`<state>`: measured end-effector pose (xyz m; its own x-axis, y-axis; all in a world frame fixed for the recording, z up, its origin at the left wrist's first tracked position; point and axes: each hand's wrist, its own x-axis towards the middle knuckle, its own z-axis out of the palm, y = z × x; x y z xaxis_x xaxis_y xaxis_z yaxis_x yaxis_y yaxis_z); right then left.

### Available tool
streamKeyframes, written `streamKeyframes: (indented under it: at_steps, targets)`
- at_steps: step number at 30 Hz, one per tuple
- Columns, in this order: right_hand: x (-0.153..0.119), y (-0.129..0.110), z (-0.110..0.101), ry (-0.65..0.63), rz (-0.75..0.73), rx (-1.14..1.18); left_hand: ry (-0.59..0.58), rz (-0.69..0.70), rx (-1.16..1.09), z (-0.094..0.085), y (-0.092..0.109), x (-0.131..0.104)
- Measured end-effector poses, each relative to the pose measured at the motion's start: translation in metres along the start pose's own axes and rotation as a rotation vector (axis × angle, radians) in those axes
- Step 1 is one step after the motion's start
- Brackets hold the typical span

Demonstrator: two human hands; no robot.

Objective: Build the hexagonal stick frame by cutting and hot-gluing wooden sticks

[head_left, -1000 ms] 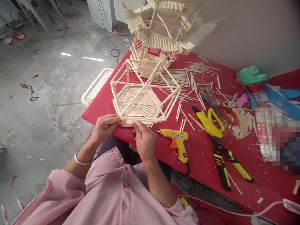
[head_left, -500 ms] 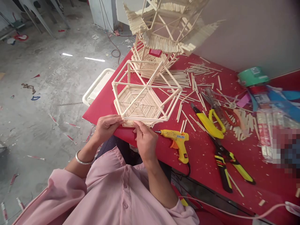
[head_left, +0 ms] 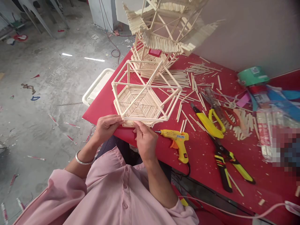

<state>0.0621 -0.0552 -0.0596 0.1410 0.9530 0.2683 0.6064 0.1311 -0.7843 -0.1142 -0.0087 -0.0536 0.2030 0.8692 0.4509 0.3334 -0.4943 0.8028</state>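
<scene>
A hexagonal wooden stick frame (head_left: 146, 85) with a floor of closely laid sticks (head_left: 138, 104) stands near the front left edge of the red table. My left hand (head_left: 106, 126) pinches the frame's near left corner between thumb and fingers. Just to the right, my right hand (head_left: 145, 137) is closed with its fingertips at the frame's near bottom edge; what lies between them is partly hidden. Beside my right hand lies a yellow glue gun (head_left: 175, 137), its nozzle pointing toward the hand.
Behind rises a taller stick tower (head_left: 161, 34) with flared roofs. Loose sticks (head_left: 171, 79) cover the table's (head_left: 199, 168) back middle. To the right lie a yellow utility knife (head_left: 208, 123), black-yellow cutters (head_left: 225, 153), a green tape roll (head_left: 253, 76) and plastic packets (head_left: 267, 134).
</scene>
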Motion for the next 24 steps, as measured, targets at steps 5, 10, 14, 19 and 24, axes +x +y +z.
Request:
streamKeyframes:
  at_steps: [5, 10, 14, 19, 24]
  targets:
    - [0.0, 0.0, 0.0, -0.008, 0.012, -0.007, -0.005, -0.003, 0.009, -0.001, -0.001, 0.0]
    - [0.0, -0.001, 0.0, -0.01, 0.015, -0.007, -0.01, -0.014, 0.014, -0.001, -0.001, 0.0]
    - [0.0, 0.0, 0.001, 0.001, -0.007, -0.005, 0.008, 0.003, -0.01, 0.0, -0.002, 0.0]
    - [0.0, 0.003, 0.002, -0.009, -0.035, -0.04, 0.042, -0.016, -0.023, 0.0, -0.009, -0.001]
    - [-0.002, 0.006, 0.003, 0.039, -0.116, -0.039, 0.089, -0.047, -0.022, 0.001, -0.013, -0.003]
